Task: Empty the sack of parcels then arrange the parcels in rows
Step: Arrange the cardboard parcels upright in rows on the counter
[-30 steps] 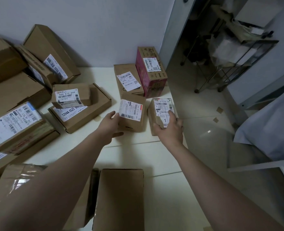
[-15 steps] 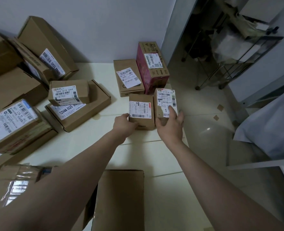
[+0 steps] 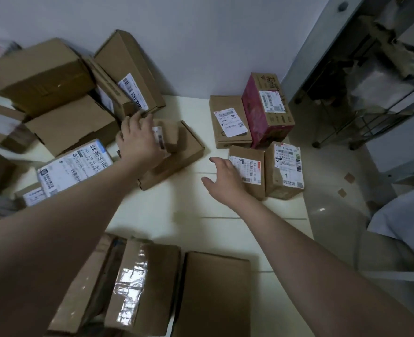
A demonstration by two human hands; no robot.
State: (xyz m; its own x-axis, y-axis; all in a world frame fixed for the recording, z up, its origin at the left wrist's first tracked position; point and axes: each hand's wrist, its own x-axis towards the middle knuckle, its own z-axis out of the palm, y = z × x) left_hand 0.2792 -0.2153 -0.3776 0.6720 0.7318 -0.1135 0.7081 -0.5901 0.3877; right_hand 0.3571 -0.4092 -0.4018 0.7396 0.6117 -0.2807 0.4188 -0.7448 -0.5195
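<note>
Four parcels stand in two short rows at the right: a flat brown parcel (image 3: 230, 103), a pink box (image 3: 254, 117), a small brown box (image 3: 252, 156) and a box marked "1" (image 3: 286, 171). My right hand (image 3: 223, 181) is open with fingers apart, touching the small brown box's left side. My left hand (image 3: 140, 142) lies over a small labelled parcel (image 3: 172, 137), fingers curled round its far edge. That parcel sits on a flat mailer box (image 3: 176, 161). No sack is in view.
A loose pile of cardboard parcels (image 3: 55, 93) fills the left side against the wall. More taped boxes (image 3: 138, 283) lie near me at the bottom. The cream surface (image 3: 176, 205) ends at the right, beside a wire rack (image 3: 371, 93) and a white cloth (image 3: 405, 215).
My left hand left the small brown box and moved left onto the small labelled parcel. My right hand let go of the "1" box and shifted left. The view swung left.
</note>
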